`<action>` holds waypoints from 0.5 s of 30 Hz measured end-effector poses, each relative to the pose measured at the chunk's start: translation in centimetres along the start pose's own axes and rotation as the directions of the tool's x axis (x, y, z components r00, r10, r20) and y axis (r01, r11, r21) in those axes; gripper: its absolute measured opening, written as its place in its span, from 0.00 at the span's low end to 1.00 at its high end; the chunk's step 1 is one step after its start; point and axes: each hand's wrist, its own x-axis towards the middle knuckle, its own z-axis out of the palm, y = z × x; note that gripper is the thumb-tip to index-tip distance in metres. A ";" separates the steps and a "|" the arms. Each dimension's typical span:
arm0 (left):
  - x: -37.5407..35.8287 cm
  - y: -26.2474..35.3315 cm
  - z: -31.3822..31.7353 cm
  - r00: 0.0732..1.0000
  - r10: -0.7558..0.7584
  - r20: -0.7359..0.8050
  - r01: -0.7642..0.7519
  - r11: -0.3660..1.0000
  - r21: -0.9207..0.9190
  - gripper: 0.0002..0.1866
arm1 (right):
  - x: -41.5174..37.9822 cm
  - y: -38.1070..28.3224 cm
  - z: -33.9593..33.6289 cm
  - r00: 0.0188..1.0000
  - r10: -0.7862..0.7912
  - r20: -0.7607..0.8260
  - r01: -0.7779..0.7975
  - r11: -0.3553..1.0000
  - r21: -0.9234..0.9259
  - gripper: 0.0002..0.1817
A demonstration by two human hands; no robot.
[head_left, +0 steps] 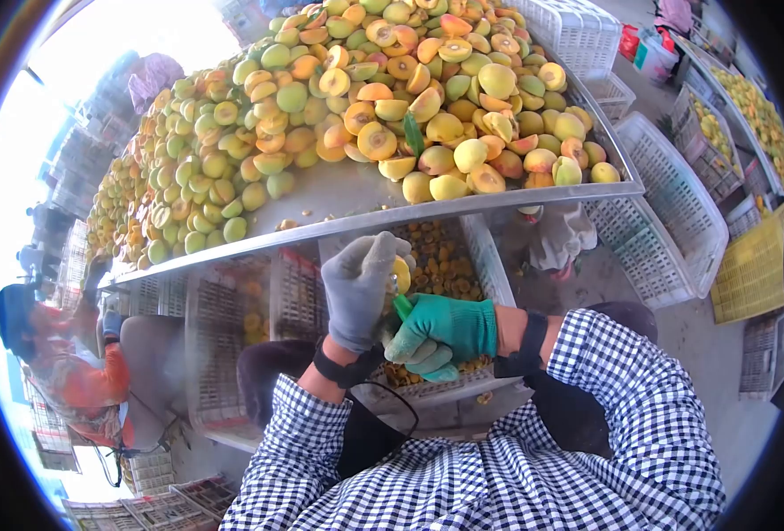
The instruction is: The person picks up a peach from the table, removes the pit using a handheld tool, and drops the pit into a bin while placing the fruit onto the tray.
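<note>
My left hand (pixel 358 292), in a grey glove, is closed around a yellow peach piece (pixel 401 275), mostly hidden by the fingers. Just below and to the right, my right hand (pixel 440 334), in a green glove, grips a green-handled tool (pixel 402 306). The handle points up toward the peach piece; the tool's working end cannot be made out. Both hands are above a crate (pixel 491 265) holding many small brownish-orange pieces. Beyond them, a metal-edged table (pixel 321 193) carries a large heap of whole and halved peaches (pixel 374 97).
The table's metal rim (pixel 409 212) runs just beyond my hands. White plastic crates (pixel 675 186) stand on the right, by a yellow crate (pixel 750 270). Another crate (pixel 219 354) sits left of my knees. A person in orange sleeves (pixel 82 380) sits at the far left.
</note>
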 end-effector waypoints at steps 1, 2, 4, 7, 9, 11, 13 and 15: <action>-0.1 -0.5 0.3 0.998 0.064 -0.020 -0.063 0.997 0.040 0.17 | 0.0 0.2 0.0 1.000 0.002 0.019 -0.003 0.999 0.040 0.11; 0.0 -0.7 0.5 0.991 0.129 -0.035 -0.126 0.989 0.081 0.18 | 0.0 0.3 0.1 0.999 0.001 0.037 -0.004 0.997 0.080 0.11; 0.2 -0.9 0.6 0.992 0.125 -0.012 -0.124 0.989 0.085 0.15 | -0.3 0.5 0.1 0.999 -0.006 0.032 0.003 0.995 0.097 0.12; -0.1 0.1 0.5 0.994 -0.101 0.033 0.103 0.994 -0.044 0.14 | -0.8 0.0 0.3 0.999 0.008 -0.032 -0.008 1.000 -0.009 0.12; -0.2 0.3 0.6 0.976 -0.204 0.071 0.211 0.972 -0.104 0.16 | -0.9 0.2 -0.1 0.994 0.048 -0.100 -0.057 0.994 -0.095 0.13; -0.3 0.1 0.6 0.978 -0.191 0.082 0.199 0.975 -0.100 0.17 | -0.9 0.9 -0.8 0.998 0.046 0.046 -0.049 0.997 0.065 0.12; -0.2 -0.4 0.4 0.960 -0.249 0.125 0.264 0.957 -0.119 0.18 | -1.1 0.7 -1.0 0.996 0.056 0.063 -0.062 0.995 0.084 0.12; -0.2 -0.7 0.6 0.955 -0.271 0.119 0.287 0.946 -0.149 0.19 | -1.4 0.5 -0.9 0.995 0.078 -0.055 -0.079 0.997 -0.008 0.13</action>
